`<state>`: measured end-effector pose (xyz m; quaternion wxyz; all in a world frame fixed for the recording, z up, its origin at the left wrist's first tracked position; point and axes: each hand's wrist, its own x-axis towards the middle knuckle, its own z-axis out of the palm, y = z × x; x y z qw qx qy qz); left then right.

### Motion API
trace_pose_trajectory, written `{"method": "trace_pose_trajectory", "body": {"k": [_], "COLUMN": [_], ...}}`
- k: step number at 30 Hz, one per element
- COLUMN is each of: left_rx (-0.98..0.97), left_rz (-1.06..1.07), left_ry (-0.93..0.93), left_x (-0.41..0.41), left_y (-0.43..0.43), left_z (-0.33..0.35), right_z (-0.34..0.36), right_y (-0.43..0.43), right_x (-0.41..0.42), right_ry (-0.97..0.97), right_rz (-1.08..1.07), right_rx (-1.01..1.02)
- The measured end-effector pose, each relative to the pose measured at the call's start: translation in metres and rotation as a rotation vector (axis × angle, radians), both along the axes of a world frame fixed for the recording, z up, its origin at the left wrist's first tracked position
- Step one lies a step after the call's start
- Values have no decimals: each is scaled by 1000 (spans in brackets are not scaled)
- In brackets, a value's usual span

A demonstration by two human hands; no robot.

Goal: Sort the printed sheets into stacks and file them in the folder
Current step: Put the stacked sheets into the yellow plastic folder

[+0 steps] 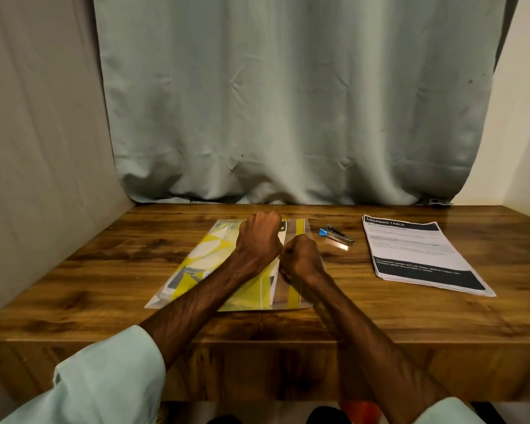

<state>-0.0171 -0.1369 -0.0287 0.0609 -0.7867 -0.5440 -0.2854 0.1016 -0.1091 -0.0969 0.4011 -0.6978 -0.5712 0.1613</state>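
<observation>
Wood-grain table (pixel 110 270) fills the head view, with a grey-green curtain (pixel 288 102) hanging behind it. A folder (pixel 202 270) with a yellow, white and grey pattern and a clear cover lies flat at the middle of the table, near the front edge. Both hands are over it. The left hand (pixel 259 237) sits knuckles-up with its fingers curled under, near the folder's far edge. The right hand (pixel 300 258) is just beside it, also curled, at the clear strip along the folder's right side. Whether either hand pinches anything I cannot tell. A stack of printed sheets (pixel 423 255) lies well apart to the right. A small stapler (pixel 337 235) lies between folder and sheets.
</observation>
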Motion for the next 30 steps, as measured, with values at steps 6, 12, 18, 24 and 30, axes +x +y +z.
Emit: {"method": "trace_pose_trajectory", "body": {"k": [6,12,18,24,30], "left_rx": [-12,-42,-118,-162,-186], "left_rz": [13,-5,46,94,128], "left_ry": [-3,-54,-43,28,77], "left_x": [0,2,14,29,35], "left_y": [-5,-7,-13,-15,-11], "left_z": [0,-8,-16,-23,-28], "right_z": [-11,7,15,-5,22], "right_y": [-9,-27,-43,-56,-68], "right_x": [4,74,204,281,281], "right_ry": [-29,-89,-289,-297,-368], "right_rz": [27,-150,-493,-629,-562], "right_rx": [69,259,-57,-423,-407]}}
